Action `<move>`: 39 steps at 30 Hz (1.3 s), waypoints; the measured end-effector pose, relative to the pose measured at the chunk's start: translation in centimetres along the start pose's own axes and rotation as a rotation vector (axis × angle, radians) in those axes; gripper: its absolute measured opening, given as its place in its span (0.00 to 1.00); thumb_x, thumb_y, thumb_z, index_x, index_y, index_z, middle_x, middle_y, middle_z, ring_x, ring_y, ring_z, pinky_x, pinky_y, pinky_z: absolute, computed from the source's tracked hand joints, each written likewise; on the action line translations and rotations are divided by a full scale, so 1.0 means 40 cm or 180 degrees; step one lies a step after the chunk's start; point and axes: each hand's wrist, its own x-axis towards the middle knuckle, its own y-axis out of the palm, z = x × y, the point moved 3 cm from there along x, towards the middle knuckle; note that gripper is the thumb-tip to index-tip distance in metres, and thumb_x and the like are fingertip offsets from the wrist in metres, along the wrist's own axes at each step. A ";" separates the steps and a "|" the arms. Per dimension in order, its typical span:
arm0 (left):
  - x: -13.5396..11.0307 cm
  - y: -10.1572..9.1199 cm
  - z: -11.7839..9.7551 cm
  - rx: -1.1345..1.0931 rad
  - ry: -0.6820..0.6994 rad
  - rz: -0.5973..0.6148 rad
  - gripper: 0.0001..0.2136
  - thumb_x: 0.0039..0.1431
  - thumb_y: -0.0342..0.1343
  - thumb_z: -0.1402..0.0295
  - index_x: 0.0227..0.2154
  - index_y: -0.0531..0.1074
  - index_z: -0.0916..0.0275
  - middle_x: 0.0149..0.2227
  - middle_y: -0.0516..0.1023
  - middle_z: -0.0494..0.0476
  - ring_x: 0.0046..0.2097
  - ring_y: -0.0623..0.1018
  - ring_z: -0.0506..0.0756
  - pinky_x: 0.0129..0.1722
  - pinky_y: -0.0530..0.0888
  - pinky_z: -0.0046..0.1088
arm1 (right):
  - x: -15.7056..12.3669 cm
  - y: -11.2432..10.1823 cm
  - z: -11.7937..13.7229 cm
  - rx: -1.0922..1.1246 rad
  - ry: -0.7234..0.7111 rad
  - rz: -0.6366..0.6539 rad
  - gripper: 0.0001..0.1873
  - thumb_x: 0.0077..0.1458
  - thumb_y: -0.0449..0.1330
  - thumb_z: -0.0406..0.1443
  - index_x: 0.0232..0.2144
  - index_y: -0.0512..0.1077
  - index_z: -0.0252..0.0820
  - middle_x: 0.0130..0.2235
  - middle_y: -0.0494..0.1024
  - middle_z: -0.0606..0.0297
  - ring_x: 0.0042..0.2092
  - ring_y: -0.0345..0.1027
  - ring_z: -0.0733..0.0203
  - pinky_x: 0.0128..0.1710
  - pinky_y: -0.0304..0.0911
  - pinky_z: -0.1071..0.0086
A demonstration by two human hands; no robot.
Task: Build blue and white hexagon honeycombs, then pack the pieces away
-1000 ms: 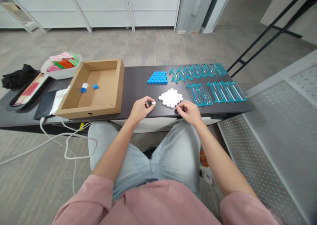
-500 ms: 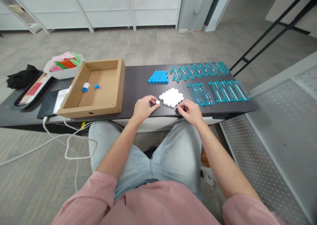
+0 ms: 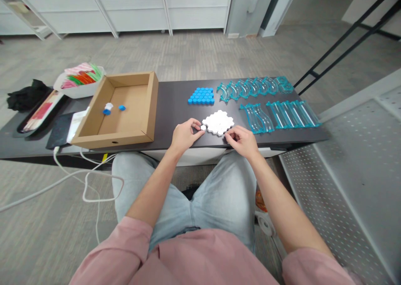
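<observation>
A cluster of white hexagonal pieces (image 3: 218, 121) lies flat on the dark table between my hands. My left hand (image 3: 185, 135) pinches a single white hexagonal piece (image 3: 203, 128) between thumb and fingertips, at the cluster's left edge. At the lower right edge of the cluster is my right hand (image 3: 242, 140), its fingers curled and pressed together against the cluster's border. Whether a piece sits in those fingers is hidden. Behind the white cluster, blue hexagonal pieces (image 3: 201, 96) stand packed in neat rows.
An open cardboard box (image 3: 138, 138) at left holds a few blue and white pieces. Clear teal curved tubes (image 3: 247, 88) and straight tubes (image 3: 291, 114) line the right side. Further left are a white tub (image 3: 82, 92), a black tray (image 3: 34, 128) and white cables (image 3: 103, 174).
My left hand has moved slightly right, bringing its white piece up to the cluster's left edge. My right hand stays at the lower right edge.
</observation>
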 end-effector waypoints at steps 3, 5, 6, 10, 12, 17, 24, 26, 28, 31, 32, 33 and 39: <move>0.002 0.002 -0.001 -0.0015 -0.0003 -0.0003 0.12 0.60 0.75 0.67 0.44 0.80 0.55 0.41 0.89 0.49 0.32 0.77 0.52 0.38 0.71 0.31 | 0.000 0.000 0.000 0.0017 -0.0013 0.0011 0.10 0.68 0.64 0.39 0.32 0.78 0.47 0.29 0.76 0.66 0.28 0.63 0.60 0.33 0.59 0.64; 0.003 0.002 -0.001 -0.0017 0.0000 -0.0021 0.12 0.60 0.75 0.67 0.44 0.80 0.55 0.41 0.89 0.49 0.32 0.77 0.52 0.39 0.71 0.31 | -0.001 -0.001 0.001 0.0029 -0.0043 -0.0019 0.10 0.68 0.64 0.39 0.32 0.78 0.47 0.29 0.76 0.66 0.28 0.63 0.61 0.32 0.59 0.64; 0.003 0.003 0.000 -0.0019 0.0001 -0.0029 0.12 0.60 0.75 0.67 0.44 0.80 0.55 0.41 0.89 0.50 0.32 0.77 0.52 0.39 0.71 0.31 | -0.001 -0.001 0.002 0.0035 -0.0062 -0.0036 0.10 0.67 0.64 0.38 0.32 0.77 0.47 0.29 0.76 0.66 0.28 0.63 0.61 0.32 0.59 0.64; 0.003 0.006 0.001 -0.0031 0.0023 -0.0033 0.11 0.61 0.74 0.67 0.43 0.80 0.55 0.42 0.90 0.50 0.32 0.77 0.52 0.38 0.71 0.32 | -0.002 -0.002 0.002 0.0029 -0.0047 -0.0041 0.10 0.68 0.64 0.38 0.32 0.77 0.47 0.29 0.77 0.66 0.27 0.62 0.61 0.32 0.58 0.64; 0.001 0.008 0.001 -0.0028 0.0042 -0.0044 0.10 0.61 0.74 0.66 0.42 0.79 0.55 0.43 0.90 0.50 0.32 0.77 0.52 0.39 0.71 0.32 | -0.002 -0.001 0.001 0.0024 -0.0005 -0.0020 0.10 0.68 0.64 0.39 0.32 0.77 0.47 0.29 0.77 0.66 0.27 0.62 0.61 0.31 0.58 0.63; -0.004 0.008 0.003 -0.0098 0.0074 -0.0078 0.09 0.63 0.73 0.67 0.43 0.80 0.55 0.43 0.90 0.49 0.32 0.78 0.52 0.41 0.73 0.33 | -0.002 -0.002 0.004 0.0020 -0.0009 -0.0016 0.10 0.67 0.64 0.38 0.31 0.77 0.47 0.29 0.77 0.65 0.28 0.63 0.60 0.32 0.59 0.63; -0.005 0.005 -0.004 -0.0132 0.0021 -0.0100 0.07 0.64 0.71 0.68 0.42 0.80 0.54 0.43 0.90 0.49 0.33 0.79 0.53 0.42 0.74 0.34 | -0.001 -0.002 0.006 -0.0006 0.0006 -0.0014 0.10 0.68 0.63 0.39 0.32 0.77 0.47 0.30 0.77 0.65 0.28 0.63 0.60 0.32 0.59 0.63; -0.006 0.005 -0.006 -0.0108 0.0009 -0.0111 0.07 0.64 0.71 0.69 0.41 0.80 0.54 0.44 0.90 0.49 0.32 0.79 0.52 0.43 0.74 0.34 | -0.001 -0.002 0.005 -0.0003 -0.0002 -0.0020 0.10 0.68 0.64 0.38 0.32 0.77 0.47 0.30 0.78 0.65 0.28 0.64 0.60 0.32 0.59 0.63; -0.006 0.005 -0.006 -0.0072 -0.0004 -0.0137 0.07 0.64 0.71 0.70 0.41 0.80 0.54 0.44 0.90 0.49 0.32 0.79 0.52 0.43 0.74 0.34 | -0.002 -0.001 0.004 -0.0005 -0.0015 -0.0023 0.10 0.67 0.64 0.38 0.32 0.77 0.47 0.30 0.78 0.65 0.28 0.64 0.60 0.32 0.59 0.63; -0.007 0.006 -0.005 -0.0013 -0.0015 -0.0160 0.06 0.64 0.71 0.69 0.41 0.80 0.54 0.43 0.90 0.48 0.32 0.79 0.53 0.44 0.74 0.34 | -0.003 0.001 0.000 -0.0031 0.0006 -0.0013 0.10 0.67 0.64 0.39 0.31 0.77 0.47 0.29 0.77 0.65 0.29 0.65 0.59 0.32 0.59 0.63; -0.007 0.006 -0.005 0.0004 -0.0013 -0.0154 0.06 0.64 0.71 0.69 0.41 0.80 0.54 0.43 0.90 0.49 0.32 0.79 0.53 0.44 0.74 0.34 | -0.003 0.001 -0.001 -0.0041 0.0017 -0.0006 0.10 0.67 0.64 0.39 0.31 0.77 0.47 0.29 0.77 0.65 0.29 0.65 0.59 0.32 0.59 0.63; -0.008 0.006 -0.005 0.0015 -0.0012 -0.0150 0.06 0.64 0.71 0.69 0.41 0.80 0.54 0.43 0.90 0.49 0.33 0.80 0.53 0.44 0.74 0.34 | -0.003 0.002 -0.002 -0.0048 0.0024 -0.0002 0.10 0.67 0.64 0.39 0.31 0.77 0.48 0.29 0.77 0.65 0.29 0.65 0.59 0.32 0.59 0.63; -0.006 0.005 -0.009 -0.0011 -0.0052 -0.0140 0.06 0.65 0.70 0.71 0.40 0.81 0.54 0.42 0.89 0.48 0.32 0.79 0.53 0.44 0.73 0.34 | -0.003 0.001 0.000 -0.0060 0.0008 -0.0001 0.10 0.67 0.64 0.39 0.31 0.77 0.48 0.29 0.77 0.65 0.29 0.65 0.59 0.32 0.59 0.63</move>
